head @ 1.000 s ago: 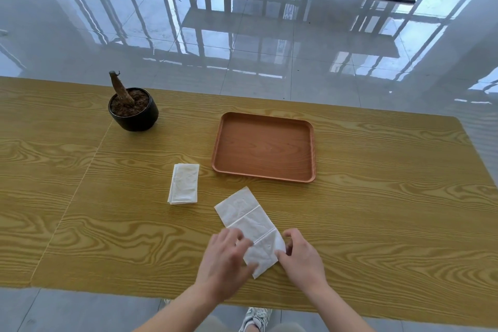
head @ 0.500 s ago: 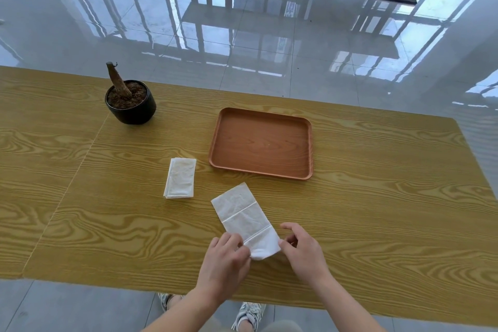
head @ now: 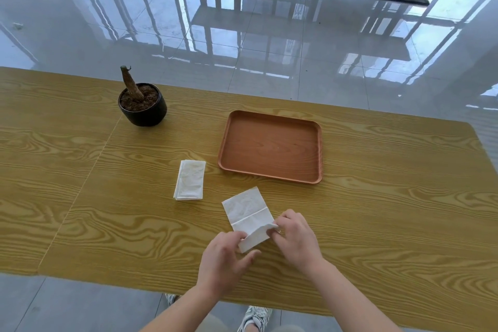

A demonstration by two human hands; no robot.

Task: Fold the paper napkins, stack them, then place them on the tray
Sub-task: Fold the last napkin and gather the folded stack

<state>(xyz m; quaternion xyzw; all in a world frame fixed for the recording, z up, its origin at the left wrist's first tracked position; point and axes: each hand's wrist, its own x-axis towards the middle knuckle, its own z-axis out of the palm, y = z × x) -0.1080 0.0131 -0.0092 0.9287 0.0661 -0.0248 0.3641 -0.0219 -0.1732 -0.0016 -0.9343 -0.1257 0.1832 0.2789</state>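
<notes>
Left hand (head: 223, 264) and right hand (head: 296, 240), a pinch each on the napkin (head: 246, 207) (folded stack (head: 190, 179) nearby)

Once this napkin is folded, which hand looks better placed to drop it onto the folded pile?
Probably the left hand: the folded pile lies on its side of the napkin, while the right hand would have to cross over. Both hands pinch the napkin's near end.

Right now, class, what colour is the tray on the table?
The tray is a reddish-brown wood tone, seen best in the head view, the only one.
</notes>
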